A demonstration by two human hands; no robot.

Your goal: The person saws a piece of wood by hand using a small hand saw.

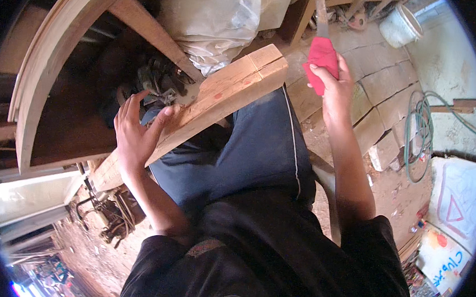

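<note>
A long pale wooden beam (236, 83) lies diagonally across my lap, with lines across its far end. My left hand (138, 131) is at the beam's left part, fingers spread and thumb on or just over it; whether it presses down is unclear. My right hand (331, 86), right of the beam's far end, is closed on a red handle (320, 55), cloth-like in look, with a narrow metal blade (321, 20) pointing up out of the top of the view.
A curved wooden frame (30, 81) stands at left, a plastic-covered bundle (213, 16) behind the beam. A white bucket (400, 30), coiled green hose (418, 148) and painted boards (452, 205) are at right. Metal tools (111, 217) lie lower left.
</note>
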